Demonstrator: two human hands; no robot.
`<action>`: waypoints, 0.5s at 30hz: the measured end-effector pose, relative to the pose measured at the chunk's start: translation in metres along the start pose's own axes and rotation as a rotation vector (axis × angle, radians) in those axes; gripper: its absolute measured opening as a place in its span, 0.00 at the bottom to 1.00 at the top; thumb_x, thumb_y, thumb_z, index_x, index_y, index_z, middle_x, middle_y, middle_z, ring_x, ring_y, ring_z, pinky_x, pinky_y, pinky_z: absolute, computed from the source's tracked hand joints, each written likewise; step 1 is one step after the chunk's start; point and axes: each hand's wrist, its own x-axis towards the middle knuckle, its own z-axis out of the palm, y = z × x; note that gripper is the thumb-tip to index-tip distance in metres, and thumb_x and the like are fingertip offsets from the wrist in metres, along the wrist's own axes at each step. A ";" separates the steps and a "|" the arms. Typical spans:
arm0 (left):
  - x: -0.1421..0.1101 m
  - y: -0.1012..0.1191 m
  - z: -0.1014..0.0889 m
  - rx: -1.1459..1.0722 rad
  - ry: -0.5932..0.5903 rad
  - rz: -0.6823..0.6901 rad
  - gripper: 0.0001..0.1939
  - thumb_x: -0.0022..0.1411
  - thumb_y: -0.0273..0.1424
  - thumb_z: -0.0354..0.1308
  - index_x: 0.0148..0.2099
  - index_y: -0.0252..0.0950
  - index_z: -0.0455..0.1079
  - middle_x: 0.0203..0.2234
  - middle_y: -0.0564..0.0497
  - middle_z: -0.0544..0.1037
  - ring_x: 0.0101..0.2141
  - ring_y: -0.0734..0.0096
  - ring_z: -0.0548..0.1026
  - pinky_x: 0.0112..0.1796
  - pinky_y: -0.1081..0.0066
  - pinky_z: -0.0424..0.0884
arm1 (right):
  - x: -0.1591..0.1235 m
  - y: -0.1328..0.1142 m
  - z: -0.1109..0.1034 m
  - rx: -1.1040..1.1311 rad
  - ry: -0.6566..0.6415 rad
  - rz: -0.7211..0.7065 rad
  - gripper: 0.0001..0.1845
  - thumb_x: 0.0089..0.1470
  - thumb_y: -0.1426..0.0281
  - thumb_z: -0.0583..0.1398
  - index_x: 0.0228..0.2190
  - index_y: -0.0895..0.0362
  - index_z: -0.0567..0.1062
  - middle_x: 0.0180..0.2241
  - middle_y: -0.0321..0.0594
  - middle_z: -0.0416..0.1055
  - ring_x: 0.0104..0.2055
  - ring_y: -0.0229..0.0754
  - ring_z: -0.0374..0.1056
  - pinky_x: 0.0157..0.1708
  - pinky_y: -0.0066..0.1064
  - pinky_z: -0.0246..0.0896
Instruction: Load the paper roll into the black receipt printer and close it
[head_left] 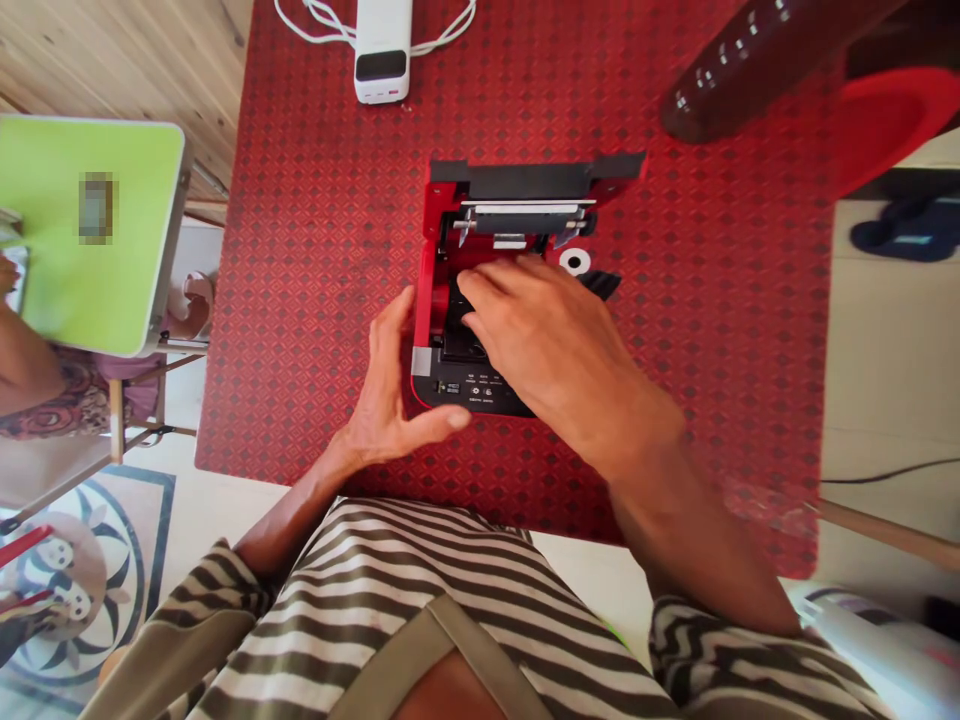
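A small red-and-black printer (424,290) sits on the table with its lid (525,182) raised, showing a roller (517,222) across the lid's inner side. My left hand (390,400) rests at its front left corner, thumb spread wide from the fingers and nothing held. Over the inner compartment reaches my right hand (555,340), palm down and fingers bent into it. Its fingertips are partly hidden and blurred, so whether they grip anything is unclear. Just right of the printer, a white ring with a dark centre (575,262) and a black ribbed piece (601,284) show beside my right hand.
A white power bank (382,65) with white cables lies at the far edge of the red patterned table (315,240). A dark brown, shiny tube-like object (727,85) slants in at upper right. Left stands a green table (45,170), with another person's arm (26,350) beside it.
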 end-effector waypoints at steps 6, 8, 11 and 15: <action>0.003 -0.022 0.011 0.141 0.079 0.233 0.84 0.66 0.87 0.68 1.00 0.47 0.35 0.90 0.28 0.60 0.85 0.23 0.66 0.83 0.29 0.71 | 0.028 -0.012 -0.007 -0.100 -0.208 0.039 0.23 0.81 0.83 0.55 0.59 0.63 0.88 0.58 0.64 0.91 0.66 0.69 0.88 0.64 0.56 0.84; 0.005 -0.021 0.011 0.150 0.085 0.238 0.83 0.67 0.87 0.67 1.00 0.47 0.34 0.89 0.28 0.62 0.84 0.25 0.68 0.82 0.30 0.73 | 0.031 -0.009 -0.008 -0.110 -0.217 0.034 0.24 0.79 0.84 0.54 0.59 0.63 0.88 0.59 0.65 0.90 0.66 0.70 0.88 0.64 0.57 0.84; 0.005 -0.018 0.010 0.166 0.082 0.235 0.83 0.67 0.87 0.66 1.00 0.47 0.34 0.88 0.28 0.64 0.83 0.26 0.70 0.81 0.30 0.75 | 0.031 -0.003 -0.008 -0.085 -0.209 0.008 0.23 0.79 0.83 0.55 0.56 0.59 0.89 0.60 0.62 0.90 0.66 0.68 0.88 0.66 0.57 0.83; 0.004 -0.018 0.012 0.173 0.077 0.229 0.84 0.68 0.87 0.66 1.00 0.45 0.33 0.89 0.27 0.63 0.83 0.26 0.68 0.82 0.30 0.72 | 0.024 0.003 -0.012 -0.016 -0.185 0.034 0.21 0.80 0.79 0.56 0.57 0.55 0.88 0.55 0.55 0.91 0.56 0.64 0.90 0.59 0.52 0.83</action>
